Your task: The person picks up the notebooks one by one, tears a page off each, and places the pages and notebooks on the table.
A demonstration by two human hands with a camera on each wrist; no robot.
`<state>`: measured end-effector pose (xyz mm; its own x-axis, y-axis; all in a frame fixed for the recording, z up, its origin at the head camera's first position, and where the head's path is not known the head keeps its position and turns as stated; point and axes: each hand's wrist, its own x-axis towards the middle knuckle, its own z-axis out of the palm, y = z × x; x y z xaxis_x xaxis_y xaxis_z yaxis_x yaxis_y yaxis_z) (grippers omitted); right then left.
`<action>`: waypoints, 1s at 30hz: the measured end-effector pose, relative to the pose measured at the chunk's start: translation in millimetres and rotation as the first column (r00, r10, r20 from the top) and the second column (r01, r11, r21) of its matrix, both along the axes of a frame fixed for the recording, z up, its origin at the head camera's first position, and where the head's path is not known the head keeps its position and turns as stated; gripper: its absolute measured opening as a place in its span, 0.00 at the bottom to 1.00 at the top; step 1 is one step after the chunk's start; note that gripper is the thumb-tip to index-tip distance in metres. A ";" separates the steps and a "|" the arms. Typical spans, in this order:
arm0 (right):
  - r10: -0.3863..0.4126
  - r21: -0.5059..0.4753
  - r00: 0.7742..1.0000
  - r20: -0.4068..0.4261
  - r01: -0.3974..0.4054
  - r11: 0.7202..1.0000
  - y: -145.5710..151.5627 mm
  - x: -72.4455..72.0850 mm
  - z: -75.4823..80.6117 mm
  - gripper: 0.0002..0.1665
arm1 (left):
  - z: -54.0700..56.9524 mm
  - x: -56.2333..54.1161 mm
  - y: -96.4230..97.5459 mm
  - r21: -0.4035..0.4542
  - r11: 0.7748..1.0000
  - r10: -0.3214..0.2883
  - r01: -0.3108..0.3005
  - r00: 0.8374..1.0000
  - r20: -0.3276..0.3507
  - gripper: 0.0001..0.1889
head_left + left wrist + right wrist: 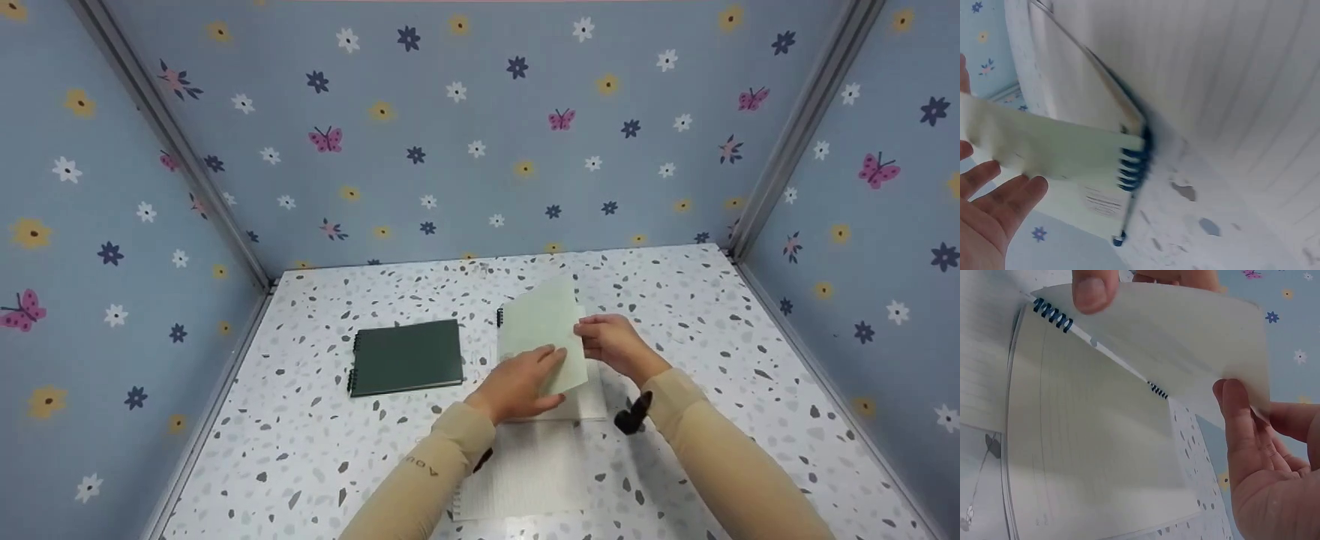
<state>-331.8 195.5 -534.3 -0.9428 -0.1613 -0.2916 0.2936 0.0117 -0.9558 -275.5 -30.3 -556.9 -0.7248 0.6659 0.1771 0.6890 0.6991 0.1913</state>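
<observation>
A coil-bound notebook lies open on the speckled tabletop, its lined page (pixel 1095 433) facing up. One pale green leaf (pixel 544 322) is lifted off it, still attached at the dark coil (pixel 1134 169). My left hand (pixel 521 382) holds this leaf near its lower edge, fingers on the printed outer face and thumb on the inner one. At the leaf's free edge, my right hand (pixel 615 345) pinches it between thumb and fingers. In the head view, the left hand hides part of the leaf's lower area.
To the left lies a closed dark green spiral notebook (pixel 409 356). A lined sheet (pixel 517 472) with a notched left edge lies in front of the open notebook. Flowered panels (pixel 480 135) bound the speckled tabletop (pixel 300 450) at the back and sides.
</observation>
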 end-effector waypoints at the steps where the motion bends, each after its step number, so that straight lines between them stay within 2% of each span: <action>1: -0.001 -0.010 1.000 -0.001 0.001 1.000 -1.3 -0.3 1.3 0.14 | 2.2 1.6 2.2 0.004 1.000 -0.002 0.002 1.000 -0.026 0.38; 4: -0.017 -0.022 1.000 0.008 0.018 1.000 -3.1 -2.4 1.7 0.22 | 7.4 5.6 7.5 0.019 1.000 0.008 -0.007 0.996 -0.086 0.36; 7: -0.079 -0.005 0.996 0.041 0.079 0.997 -3.0 -4.0 -4.7 0.27 | 10.1 7.1 9.3 0.043 0.999 0.036 -0.031 0.992 -0.118 0.35; 9: -0.103 0.078 0.994 0.031 0.100 0.992 -2.9 -3.3 -12.7 0.27 | 11.9 7.4 9.3 0.068 0.997 0.056 -0.047 0.988 -0.145 0.34; 11: -0.071 0.236 0.997 -0.024 0.074 0.969 -3.1 -1.1 -23.4 0.24 | 14.5 8.0 9.2 0.112 0.992 0.077 -0.059 0.983 -0.167 0.33; 12: -0.023 0.336 0.998 -0.063 0.043 0.941 -3.3 0.6 -29.0 0.23 | 16.4 8.5 9.1 0.141 0.988 0.090 -0.064 0.978 -0.186 0.32; 13: 0.028 0.433 0.995 -0.099 0.017 0.901 -3.9 2.3 -34.7 0.22 | 18.8 8.8 9.3 0.169 0.983 0.105 -0.072 0.974 -0.198 0.31; 16: 0.210 0.668 0.963 -0.170 -0.044 0.743 -6.0 8.2 -50.2 0.23 | 29.8 10.4 9.3 0.260 0.960 0.166 -0.107 0.962 -0.218 0.29; 18: 0.296 0.745 0.939 -0.176 -0.070 0.663 -7.8 11.4 -58.2 0.27 | 40.8 11.3 7.7 0.303 0.941 0.211 -0.153 0.963 -0.169 0.28; 20: 0.345 0.789 0.926 -0.151 -0.097 0.606 -9.4 14.4 -64.1 0.31 | 53.9 12.2 3.5 0.336 0.917 0.251 -0.216 0.966 -0.065 0.27; 22: 0.377 0.819 0.918 -0.120 -0.123 0.561 -11.1 16.2 -68.5 0.32 | 67.9 12.5 -3.7 0.352 0.891 0.285 -0.289 0.956 0.064 0.23; 24: 0.391 0.832 0.916 -0.085 -0.151 0.534 -12.2 17.5 -71.5 0.31 | 80.6 11.3 -13.3 0.345 0.865 0.321 -0.366 0.930 0.180 0.20; 26: 0.396 0.842 0.916 -0.061 -0.166 0.513 -13.3 17.8 -72.7 0.29 | 91.5 8.9 -25.0 0.324 0.847 0.352 -0.422 0.901 0.253 0.19; 30: 0.395 0.850 0.917 -0.054 -0.165 0.500 -14.0 17.6 -71.5 0.23 | 102.9 0.1 -52.5 0.274 0.817 0.423 -0.506 0.851 0.310 0.16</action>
<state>-314.2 181.5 -605.8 -0.9439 -0.2282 -0.2388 -0.0796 0.8588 -0.5061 -275.4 -82.8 -453.9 -0.9785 0.1682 0.1195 0.2063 0.7884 0.5795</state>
